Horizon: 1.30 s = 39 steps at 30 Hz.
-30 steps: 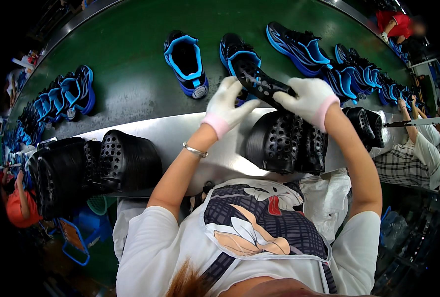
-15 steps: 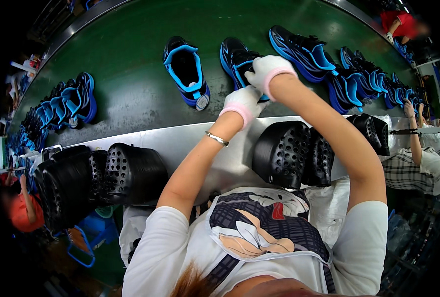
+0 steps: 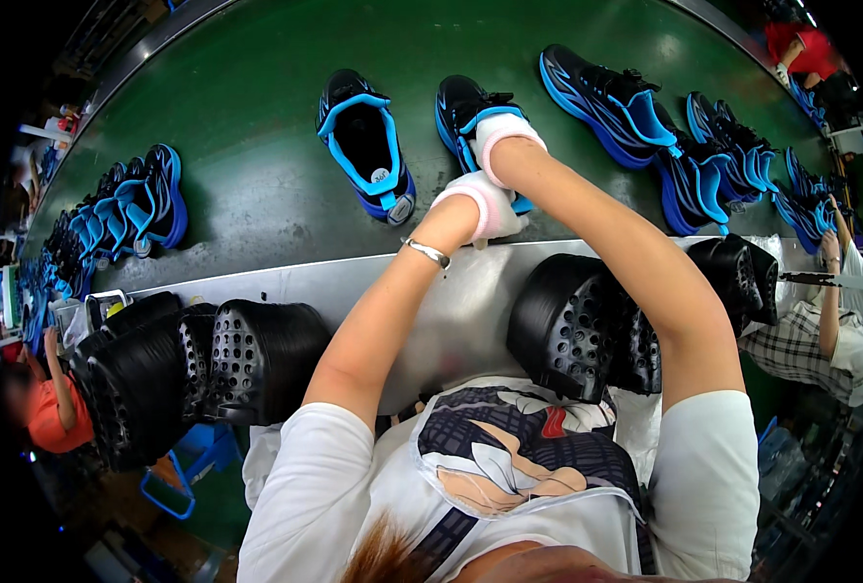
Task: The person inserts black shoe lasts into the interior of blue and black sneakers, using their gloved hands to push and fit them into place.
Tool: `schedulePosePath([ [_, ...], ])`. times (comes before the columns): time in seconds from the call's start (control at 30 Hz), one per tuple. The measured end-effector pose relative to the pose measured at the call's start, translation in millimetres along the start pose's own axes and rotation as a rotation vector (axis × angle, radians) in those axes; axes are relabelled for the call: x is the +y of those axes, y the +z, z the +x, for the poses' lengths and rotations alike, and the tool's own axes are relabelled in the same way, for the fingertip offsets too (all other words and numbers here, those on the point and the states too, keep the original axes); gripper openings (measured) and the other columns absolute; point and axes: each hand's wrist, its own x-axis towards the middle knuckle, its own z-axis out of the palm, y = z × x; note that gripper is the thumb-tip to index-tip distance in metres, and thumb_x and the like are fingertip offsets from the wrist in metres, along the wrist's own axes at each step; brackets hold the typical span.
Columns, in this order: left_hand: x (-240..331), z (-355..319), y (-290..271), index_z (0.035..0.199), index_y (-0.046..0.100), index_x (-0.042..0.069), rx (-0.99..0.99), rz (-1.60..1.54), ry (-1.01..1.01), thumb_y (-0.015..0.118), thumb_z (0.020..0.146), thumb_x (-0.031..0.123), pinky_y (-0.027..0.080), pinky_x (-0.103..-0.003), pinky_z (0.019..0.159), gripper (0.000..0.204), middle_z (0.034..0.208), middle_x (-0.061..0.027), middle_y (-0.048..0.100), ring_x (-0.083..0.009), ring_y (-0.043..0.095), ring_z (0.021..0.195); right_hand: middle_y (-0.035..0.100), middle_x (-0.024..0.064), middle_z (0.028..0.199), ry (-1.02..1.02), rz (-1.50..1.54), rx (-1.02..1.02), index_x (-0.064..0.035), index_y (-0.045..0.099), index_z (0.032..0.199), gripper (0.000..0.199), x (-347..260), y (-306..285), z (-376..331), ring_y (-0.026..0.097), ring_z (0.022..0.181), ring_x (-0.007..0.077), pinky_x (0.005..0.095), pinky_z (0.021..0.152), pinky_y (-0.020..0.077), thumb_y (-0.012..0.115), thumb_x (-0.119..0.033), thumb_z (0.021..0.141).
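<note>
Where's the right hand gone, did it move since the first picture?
Yes: the right hand moved left and forward, judged against the nearest black block.

At upper centre the gloves (image 3: 508, 222) are white with pinkish cuffs (image 3: 487, 204), the sneaker (image 3: 458, 95) black with light-blue lining (image 3: 475, 119) and the worktop (image 3: 247, 107) green, while at lower centre the T-shirt (image 3: 708, 476) is white and the apron (image 3: 601, 457) dark, grid-patterned, with peach-and-white cartoon print.

Right hand (image 3: 509, 134) and left hand (image 3: 486, 206) are covering the black-and-blue shoe's (image 3: 458, 103) opening and heel, fingers mostly hiding. Right forearm (image 3: 611, 233) is partly masking a perforated black stack (image 3: 569, 335). Far-left shoes (image 3: 65, 251) are overlapping, uncountable.
</note>
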Motion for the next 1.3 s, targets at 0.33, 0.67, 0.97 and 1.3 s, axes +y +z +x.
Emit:
schedulePosePath([
  [0.33, -5.4, -6.1, 15.5, 0.116, 0.063, 0.003, 0.219, -0.101, 0.037, 0.057, 0.086, 0.042, 0.057, -0.035, 0.066, 0.05, 0.085, -0.0139, 0.073, -0.0247, 0.071, 0.063, 0.066, 0.021, 0.113, -0.377, -0.381, -0.013, -0.0072, 0.063, 0.114, 0.036, 26.5, -33.3, -61.1, 0.064, 0.1, 0.0355, 0.0427, 0.087, 0.0518, 0.059, -0.032, 0.087],
  [0.67, -13.9, -36.6, 32.8, 0.091, 0.068, 0.005, 0.618, 0.04, 0.061, 0.06, 0.083, 0.048, 0.05, -0.045, 0.084, 0.045, 0.1, -0.019, 0.067, -0.0372, 0.063, 0.096, 0.067, 0.0206, 0.112, -0.508, 0.066, 0.442, 0.0005, 0.062, 0.12, 0.042, 211.0, -89.7, -167.5, 0.064, 0.105, 0.0333, 0.0366, 0.092, 0.049, 0.058, -0.03, 0.092],
  [0.97, -38.5, -61.4, 46.9, 0.096, 0.069, 0.012, 1.049, 0.2, -0.178, 0.072, 0.08, 0.042, 0.052, -0.043, 0.077, 0.034, 0.099, -0.0094, 0.066, -0.031, 0.064, 0.094, 0.069, 0.0106, 0.093, -0.195, 0.559, 0.663, 0.0007, 0.066, 0.113, 0.027, 345.5, -27.1, -179.0, 0.066, 0.081, 0.0137, 0.0283, 0.077, 0.0513, 0.058, -0.018, 0.095],
  [1.3, -37.6, -62.0, 73.4, 0.136, 0.053, 0.02, 1.42, 0.224, -0.354, 0.085, 0.064, 0.043, 0.033, -0.052, 0.11, 0.082, 0.148, -0.0119, 0.032, -0.0442, 0.024, 0.136, 0.061, 0.0175, 0.097, -0.33, 0.196, 0.907, -0.0029, 0.062, 0.107, 0.02, 396.2, 79.6, -127.2, 0.058, 0.094, 0.0364, 0.0428, 0.083, 0.0461, 0.054, -0.007, 0.089],
])
